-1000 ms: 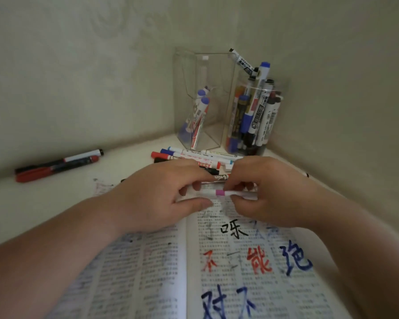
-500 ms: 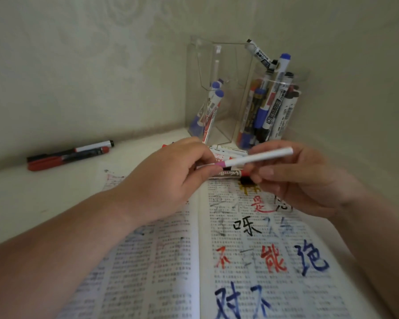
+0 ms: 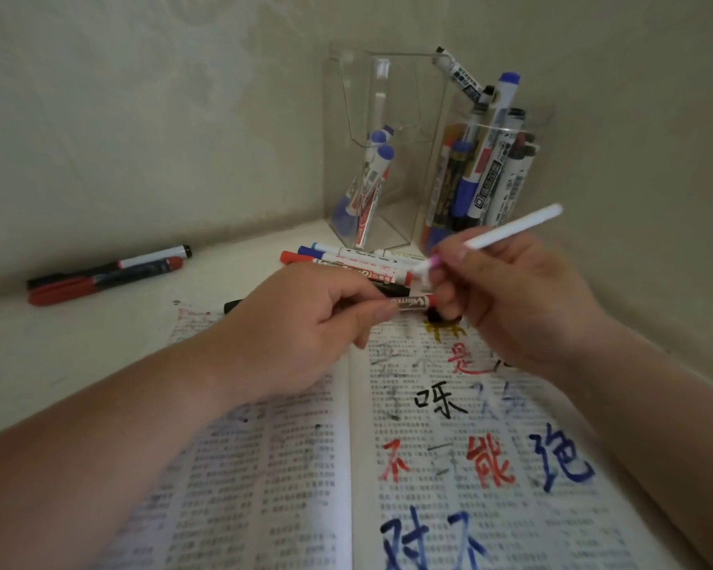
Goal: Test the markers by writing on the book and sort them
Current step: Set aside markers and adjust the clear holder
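Holding a slim white marker [image 3: 511, 230] with a pink band near its lower end, the person's right hand [image 3: 519, 298] pinches the barrel between thumb and fingers above the top edge of an open book [image 3: 449, 446]. The marker tilts up and to the right, its blurred lower end just over a pile of loose markers [image 3: 355, 265]. The left hand [image 3: 305, 322] hovers beside it, fingers curled and thumb pressed against them; whether anything sits inside that pinch cannot be told.

The book lies flat on a pale table [image 3: 58, 364] set into a corner of two cream, faintly patterned walls [image 3: 141, 117], which close off the back and the right side. Bare tabletop runs open to the left of the book. The thin pages carry dense small print, and the right page bears large handwritten characters in black, red and blue, some smudged. The left forearm crosses the left page.

The loose markers, round barrels with red, blue and black caps, lie side by side between the book's top edge and two clear plastic holders in the corner. The tall rectangular holder [image 3: 387, 96] has a few blue-capped markers leaning inside. The round cup [image 3: 542, 129] just right of it is packed with upright markers, one jutting above the rim. Well apart by the left wall, a black-and-white marker [image 3: 149, 257] and a red marker [image 3: 99, 283] lie touching.
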Available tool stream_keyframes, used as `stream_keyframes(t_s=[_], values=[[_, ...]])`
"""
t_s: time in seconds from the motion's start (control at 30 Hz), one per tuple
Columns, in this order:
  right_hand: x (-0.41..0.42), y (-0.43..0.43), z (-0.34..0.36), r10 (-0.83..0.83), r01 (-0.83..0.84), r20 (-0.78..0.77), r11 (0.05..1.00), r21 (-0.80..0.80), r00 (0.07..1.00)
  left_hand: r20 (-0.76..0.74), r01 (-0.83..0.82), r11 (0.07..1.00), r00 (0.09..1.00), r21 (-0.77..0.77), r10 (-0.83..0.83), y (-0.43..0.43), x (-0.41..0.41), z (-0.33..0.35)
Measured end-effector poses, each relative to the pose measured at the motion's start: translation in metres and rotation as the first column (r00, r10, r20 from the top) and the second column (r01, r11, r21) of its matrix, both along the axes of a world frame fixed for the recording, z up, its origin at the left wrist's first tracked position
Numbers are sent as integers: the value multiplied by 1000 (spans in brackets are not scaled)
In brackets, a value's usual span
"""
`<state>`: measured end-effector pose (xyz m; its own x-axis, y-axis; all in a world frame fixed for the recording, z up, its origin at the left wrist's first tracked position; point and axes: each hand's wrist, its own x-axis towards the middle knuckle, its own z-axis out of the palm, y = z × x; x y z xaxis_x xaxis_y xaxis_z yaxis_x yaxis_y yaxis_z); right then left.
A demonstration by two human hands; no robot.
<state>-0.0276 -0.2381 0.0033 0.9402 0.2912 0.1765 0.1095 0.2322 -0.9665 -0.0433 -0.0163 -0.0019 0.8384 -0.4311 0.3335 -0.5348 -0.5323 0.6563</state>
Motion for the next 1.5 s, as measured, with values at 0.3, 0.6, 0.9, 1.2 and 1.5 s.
stream_keyframes(t_s=[0.3,0.6,0.9,1.2,1.5], values=[[-19,-24,26,-160,182,89,910,-371,983,132,144,989,980,42,-149,5,-3,-3],[-134,-29,1,-196,205,61,913,-352,979,163,191,965,962,182,-221,-1,-8,-6],[-159,-28,-16,-334,381,186,773,-506,924,116,256,943,952,213,-284,-2,-11,-7],[-160,-27,-23,-323,430,285,642,-635,903,82,255,934,956,249,-282,-2,-7,-12],[-159,-33,-22,-291,354,203,707,-613,935,107,253,936,952,244,-285,-2,-5,-14]])
